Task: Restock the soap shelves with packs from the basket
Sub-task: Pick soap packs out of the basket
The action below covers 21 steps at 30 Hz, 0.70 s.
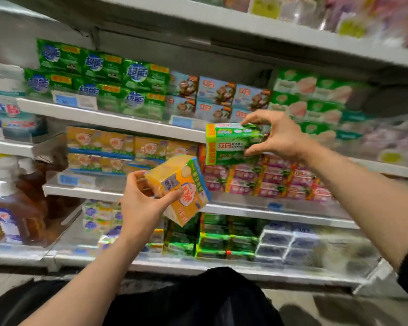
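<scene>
Hands both busy: left hand point(141, 203) grips tilted yellow soap pack point(178, 188) in front of the shelves point(118, 120); right hand point(276, 135) pinches green soap pack point(231, 143) top & bottom, held up near green packs point(316, 100) on upper shelf. Frame blurry.

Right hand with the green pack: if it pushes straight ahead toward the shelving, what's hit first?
Probably the pink soap packs stacked just behind and below the green pack in the right hand; depth is unclear, so it may meet the shelf edge first.
</scene>
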Motion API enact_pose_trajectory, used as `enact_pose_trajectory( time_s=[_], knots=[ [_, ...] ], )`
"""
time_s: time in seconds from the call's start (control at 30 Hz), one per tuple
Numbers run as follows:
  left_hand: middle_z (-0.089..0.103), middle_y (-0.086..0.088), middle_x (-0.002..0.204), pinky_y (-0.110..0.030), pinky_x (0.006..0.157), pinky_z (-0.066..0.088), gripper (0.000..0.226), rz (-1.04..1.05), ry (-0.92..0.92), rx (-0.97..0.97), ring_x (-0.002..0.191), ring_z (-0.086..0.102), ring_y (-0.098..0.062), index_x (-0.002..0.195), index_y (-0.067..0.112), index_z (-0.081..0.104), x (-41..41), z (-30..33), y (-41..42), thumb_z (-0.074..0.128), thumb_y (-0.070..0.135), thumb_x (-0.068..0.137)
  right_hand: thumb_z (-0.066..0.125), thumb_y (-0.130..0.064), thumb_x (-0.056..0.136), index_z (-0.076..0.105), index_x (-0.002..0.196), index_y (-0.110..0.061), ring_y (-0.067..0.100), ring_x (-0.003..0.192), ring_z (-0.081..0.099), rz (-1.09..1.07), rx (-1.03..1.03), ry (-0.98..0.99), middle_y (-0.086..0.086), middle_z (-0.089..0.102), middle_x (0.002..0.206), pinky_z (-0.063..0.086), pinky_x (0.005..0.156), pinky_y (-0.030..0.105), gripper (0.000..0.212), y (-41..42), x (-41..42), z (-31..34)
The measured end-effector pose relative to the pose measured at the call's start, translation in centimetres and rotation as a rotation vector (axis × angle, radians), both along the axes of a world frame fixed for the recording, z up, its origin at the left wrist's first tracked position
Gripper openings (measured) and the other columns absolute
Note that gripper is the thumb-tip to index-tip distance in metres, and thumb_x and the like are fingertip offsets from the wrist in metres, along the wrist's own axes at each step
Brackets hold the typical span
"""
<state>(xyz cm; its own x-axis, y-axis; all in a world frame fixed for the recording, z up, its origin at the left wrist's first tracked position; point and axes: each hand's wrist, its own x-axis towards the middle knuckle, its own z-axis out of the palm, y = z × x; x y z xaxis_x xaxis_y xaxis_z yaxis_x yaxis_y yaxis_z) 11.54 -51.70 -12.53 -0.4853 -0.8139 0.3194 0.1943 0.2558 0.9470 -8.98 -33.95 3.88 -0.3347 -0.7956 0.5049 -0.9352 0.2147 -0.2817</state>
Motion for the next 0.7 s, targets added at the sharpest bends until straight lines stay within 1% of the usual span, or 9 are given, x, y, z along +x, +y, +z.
enact_pose_trajectory(
  time_s=[0.03, 0.13, 0.27, 0.33, 0.4, 0.43, 0.53, 0.63, 0.7],
  knots=[
    [0.067, 0.003, 0.099, -0.031, 0.079, 0.054, 0.071, -0.007, -0.024, 0.001, 0.087, 0.065, -0.007, 0.112, 0.018, 0.048, -0.6, -0.4, 0.9, 0.092, 0.024, 0.056, 0.091, -0.014, 0.056, 0.066, 0.107, -0.01, 0.012, 0.103, 0.056, -0.032, 0.024, -0.024, -0.002, 0.062, 0.106, 0.041, 0.088, 0.014, 0.057, 1.6, -0.8, -1.0],
    [0.066, 0.008, 0.096, -0.037, 0.082, 0.054, 0.071, -0.016, -0.097, 0.021, 0.087, 0.065, -0.008, 0.111, 0.019, 0.047, -2.7, -2.1, 3.4, 0.093, 0.026, 0.057, 0.092, -0.015, 0.055, 0.068, 0.107, -0.01, 0.015, 0.103, 0.058, -0.136, 0.091, -0.119, 0.0, 0.064, 0.105, 0.042, 0.083, 0.02, 0.058, 5.8, -2.8, -4.7],
    [0.065, 0.005, 0.091, -0.048, 0.085, 0.053, 0.076, 0.024, -0.199, 0.124, 0.088, 0.065, -0.019, 0.108, 0.016, 0.046, -5.4, -5.8, 6.0, 0.094, 0.036, 0.053, 0.093, -0.018, 0.051, 0.068, 0.106, -0.014, 0.016, 0.108, 0.058, -0.252, 0.168, -0.217, 0.0, 0.065, 0.107, 0.037, 0.081, 0.021, 0.061, 9.4, -5.0, -11.6],
    [0.063, 0.0, 0.092, -0.043, 0.085, 0.051, 0.078, 0.086, -0.248, 0.161, 0.09, 0.063, -0.025, 0.107, 0.013, 0.044, -6.2, -7.8, 7.1, 0.093, 0.04, 0.053, 0.093, -0.019, 0.052, 0.067, 0.109, -0.015, 0.019, 0.113, 0.056, -0.28, 0.186, -0.271, 0.002, 0.064, 0.115, 0.038, 0.088, 0.025, 0.063, 10.3, -5.7, -15.5],
    [0.064, -0.007, 0.1, -0.036, 0.082, 0.046, 0.076, 0.153, -0.299, 0.225, 0.095, 0.062, -0.028, 0.107, 0.014, 0.042, -6.5, -9.8, 8.1, 0.092, 0.039, 0.057, 0.092, -0.019, 0.056, 0.065, 0.113, -0.015, 0.02, 0.115, 0.054, -0.308, 0.179, -0.321, 0.003, 0.062, 0.121, 0.04, 0.092, 0.029, 0.063, 10.6, -5.9, -19.3],
    [0.064, -0.01, 0.104, -0.036, 0.082, 0.045, 0.075, 0.19, -0.322, 0.262, 0.098, 0.062, -0.029, 0.107, 0.015, 0.04, -6.5, -10.9, 8.5, 0.091, 0.04, 0.058, 0.091, -0.019, 0.058, 0.063, 0.116, -0.016, 0.021, 0.115, 0.054, -0.328, 0.181, -0.338, 0.003, 0.061, 0.122, 0.042, 0.093, 0.031, 0.064, 10.5, -5.9, -21.1],
    [0.065, -0.015, 0.112, -0.044, 0.093, 0.047, 0.079, 0.3, -0.386, 0.361, 0.106, 0.06, -0.035, 0.112, 0.014, 0.041, -6.3, -14.0, 9.0, 0.09, 0.044, 0.058, 0.091, -0.016, 0.058, 0.062, 0.12, -0.016, 0.024, 0.112, 0.056, -0.364, 0.195, -0.338, 0.006, 0.062, 0.121, 0.046, 0.096, 0.038, 0.068, 9.7, -5.9, -25.8],
    [0.065, -0.016, 0.113, -0.042, 0.093, 0.045, 0.083, 0.383, -0.423, 0.426, 0.106, 0.061, -0.035, 0.121, 0.01, 0.042, -6.0, -15.7, 9.0, 0.089, 0.042, 0.06, 0.09, -0.015, 0.06, 0.061, 0.122, -0.013, 0.026, 0.116, 0.054, -0.359, 0.174, -0.311, 0.007, 0.061, 0.123, 0.043, 0.099, 0.037, 0.068, 7.5, -5.9, -29.0],
    [0.064, -0.015, 0.112, -0.042, 0.094, 0.046, 0.081, 0.407, -0.427, 0.449, 0.105, 0.061, -0.034, 0.121, 0.01, 0.043, -5.9, -16.4, 8.7, 0.089, 0.04, 0.061, 0.089, -0.013, 0.061, 0.062, 0.121, -0.01, 0.026, 0.118, 0.052, -0.336, 0.105, -0.314, 0.008, 0.061, 0.123, 0.04, 0.101, 0.035, 0.065, 5.7, -5.7, -30.5]
  ],
)
